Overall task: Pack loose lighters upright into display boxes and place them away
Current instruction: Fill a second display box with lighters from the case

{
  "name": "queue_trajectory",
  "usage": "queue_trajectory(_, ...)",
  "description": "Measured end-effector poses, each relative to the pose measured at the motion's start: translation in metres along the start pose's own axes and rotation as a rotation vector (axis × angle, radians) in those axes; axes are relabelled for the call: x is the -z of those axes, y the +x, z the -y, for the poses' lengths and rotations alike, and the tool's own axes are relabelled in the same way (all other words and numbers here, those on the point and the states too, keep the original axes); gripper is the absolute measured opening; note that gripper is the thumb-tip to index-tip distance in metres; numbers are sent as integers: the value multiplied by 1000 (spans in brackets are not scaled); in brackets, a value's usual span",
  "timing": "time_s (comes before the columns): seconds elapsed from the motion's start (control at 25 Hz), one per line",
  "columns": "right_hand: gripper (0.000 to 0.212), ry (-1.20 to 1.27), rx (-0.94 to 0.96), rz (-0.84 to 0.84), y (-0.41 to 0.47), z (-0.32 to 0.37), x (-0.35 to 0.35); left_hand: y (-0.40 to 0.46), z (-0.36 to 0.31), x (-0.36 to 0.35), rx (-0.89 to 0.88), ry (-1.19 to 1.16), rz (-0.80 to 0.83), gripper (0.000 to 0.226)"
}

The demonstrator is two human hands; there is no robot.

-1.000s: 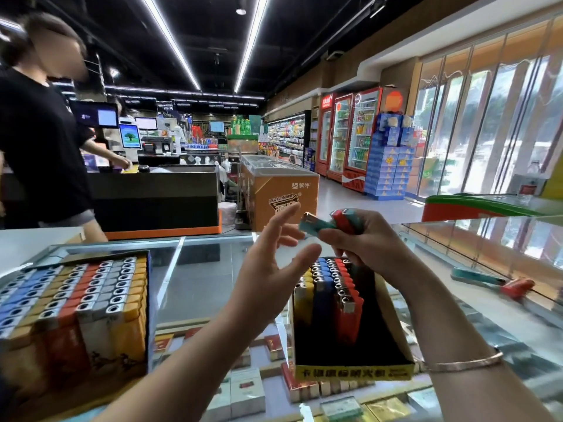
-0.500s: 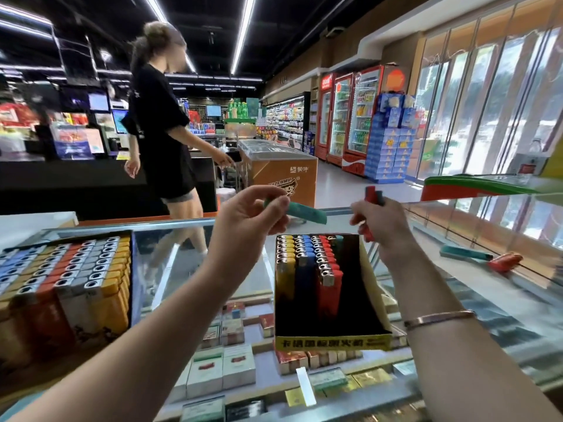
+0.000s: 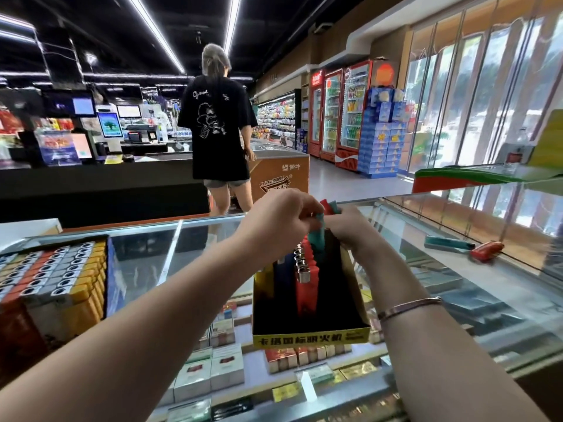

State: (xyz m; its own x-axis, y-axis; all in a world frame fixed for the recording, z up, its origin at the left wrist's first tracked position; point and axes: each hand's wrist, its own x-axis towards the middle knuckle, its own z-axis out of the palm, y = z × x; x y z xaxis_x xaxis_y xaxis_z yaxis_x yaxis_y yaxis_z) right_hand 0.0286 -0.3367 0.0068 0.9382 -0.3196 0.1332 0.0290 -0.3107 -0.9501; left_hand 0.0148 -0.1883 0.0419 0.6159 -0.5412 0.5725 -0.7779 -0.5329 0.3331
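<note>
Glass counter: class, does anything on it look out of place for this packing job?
Yes. A teal lighter and a red lighter lie flat and loose on the glass counter, right of the display box, not packed upright.

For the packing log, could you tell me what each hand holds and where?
The left hand pinches a teal lighter by its upper end; the right hand grips red and teal lighters around their lower bodies.

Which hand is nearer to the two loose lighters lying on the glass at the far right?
Right. The right hand is above the display box, on the side toward the loose lighters; the left hand is farther left.
</note>
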Motion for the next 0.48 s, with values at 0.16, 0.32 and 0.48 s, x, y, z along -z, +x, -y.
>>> queue_trajectory(0.16,21,37,-6,13,1,-3,1,6,-4,-5,13,48,92,17)
queue_trajectory(0.32,19,88,-17,58,3,-4,2,8,-6,-9,-7,207,157,21)
queue_trajectory(0.48,16,83,-23,47,3,-3,1,12,-11,-13,-17,350,207,23)
